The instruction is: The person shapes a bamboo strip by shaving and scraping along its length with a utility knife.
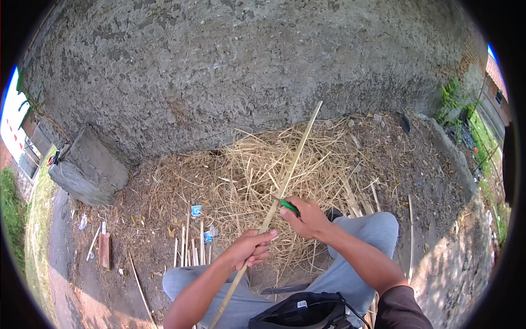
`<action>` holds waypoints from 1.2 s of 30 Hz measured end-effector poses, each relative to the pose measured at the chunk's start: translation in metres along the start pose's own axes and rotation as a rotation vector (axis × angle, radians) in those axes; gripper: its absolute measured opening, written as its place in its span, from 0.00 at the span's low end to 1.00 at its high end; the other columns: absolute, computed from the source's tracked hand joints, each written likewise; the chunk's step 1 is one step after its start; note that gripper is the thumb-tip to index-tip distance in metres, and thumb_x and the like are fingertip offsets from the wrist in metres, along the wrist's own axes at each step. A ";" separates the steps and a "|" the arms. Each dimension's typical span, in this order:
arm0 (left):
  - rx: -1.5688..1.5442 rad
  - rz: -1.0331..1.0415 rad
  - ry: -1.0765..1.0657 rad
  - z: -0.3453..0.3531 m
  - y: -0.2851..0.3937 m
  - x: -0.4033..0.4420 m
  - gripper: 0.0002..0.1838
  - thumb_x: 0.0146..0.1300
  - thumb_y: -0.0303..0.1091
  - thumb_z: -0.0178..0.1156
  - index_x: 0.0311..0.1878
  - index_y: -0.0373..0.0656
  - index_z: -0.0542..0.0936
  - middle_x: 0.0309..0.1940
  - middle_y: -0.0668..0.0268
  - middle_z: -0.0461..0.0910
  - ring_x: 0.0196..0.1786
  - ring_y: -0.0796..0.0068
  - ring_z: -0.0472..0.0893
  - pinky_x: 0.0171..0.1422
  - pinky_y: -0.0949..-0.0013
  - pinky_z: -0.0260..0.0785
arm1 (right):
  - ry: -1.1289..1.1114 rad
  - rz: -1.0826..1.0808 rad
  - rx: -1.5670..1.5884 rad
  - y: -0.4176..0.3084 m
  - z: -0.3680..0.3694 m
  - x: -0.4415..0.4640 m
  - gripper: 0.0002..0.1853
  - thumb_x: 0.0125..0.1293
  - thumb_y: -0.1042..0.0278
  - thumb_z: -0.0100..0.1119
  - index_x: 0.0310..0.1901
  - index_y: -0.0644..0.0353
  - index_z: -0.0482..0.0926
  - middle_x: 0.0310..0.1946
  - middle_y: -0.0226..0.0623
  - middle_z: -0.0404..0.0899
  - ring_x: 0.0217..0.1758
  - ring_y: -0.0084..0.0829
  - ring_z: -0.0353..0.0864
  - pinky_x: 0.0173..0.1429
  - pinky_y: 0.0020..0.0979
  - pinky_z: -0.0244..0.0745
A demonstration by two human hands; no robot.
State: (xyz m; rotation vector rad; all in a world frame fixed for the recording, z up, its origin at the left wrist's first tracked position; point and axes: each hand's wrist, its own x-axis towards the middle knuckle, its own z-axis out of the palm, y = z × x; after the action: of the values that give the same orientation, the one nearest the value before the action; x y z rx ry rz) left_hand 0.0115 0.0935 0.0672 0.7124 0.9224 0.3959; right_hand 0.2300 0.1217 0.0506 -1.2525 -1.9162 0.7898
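A long, pale strip of bamboo [298,151] slants across the view from my lap up toward the wall. My left hand [249,249] is closed round its lower part. Above it, my right hand [307,219] grips a green-handled knife [290,206], whose blade end is at the strip; the blade itself is mostly hidden. Under the strip lies a heap of thin bamboo shavings [257,164], spread between my knees and the wall.
A rough grey wall [246,66] rises behind the heap. At the left stands a concrete block [93,164]. Several cut sticks [186,241] lie by my left knee, near a blue-and-white packet [196,210]. A black bag [301,310] rests in my lap.
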 end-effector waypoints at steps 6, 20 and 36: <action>0.000 -0.013 -0.050 0.002 -0.006 0.007 0.25 0.71 0.47 0.59 0.22 0.53 0.59 0.06 0.78 0.54 0.09 0.85 0.58 0.11 0.77 0.48 | 0.044 0.001 0.078 0.001 0.011 0.003 0.19 0.66 0.53 0.64 0.38 0.65 0.80 0.17 0.34 0.73 0.20 0.24 0.72 0.25 0.31 0.66; 0.017 -0.031 -0.044 0.013 -0.003 0.030 0.16 0.71 0.40 0.60 0.30 0.48 0.66 0.13 0.78 0.57 0.14 0.87 0.57 0.14 0.78 0.45 | -0.028 0.182 0.377 0.011 0.022 0.003 0.23 0.67 0.47 0.61 0.33 0.65 0.80 0.18 0.33 0.77 0.22 0.22 0.73 0.27 0.30 0.67; 0.246 0.025 0.250 0.019 -0.007 0.043 0.18 0.64 0.33 0.65 0.24 0.48 0.65 0.12 0.77 0.60 0.12 0.88 0.56 0.15 0.74 0.41 | 0.000 0.019 -0.617 0.022 0.012 0.006 0.10 0.56 0.63 0.58 0.32 0.62 0.80 0.21 0.48 0.81 0.24 0.49 0.82 0.29 0.48 0.76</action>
State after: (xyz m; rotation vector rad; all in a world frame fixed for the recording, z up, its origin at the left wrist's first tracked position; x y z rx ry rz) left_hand 0.0514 0.1067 0.0451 0.9135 1.2136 0.4031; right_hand 0.2296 0.1335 0.0280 -1.6198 -2.2358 0.1954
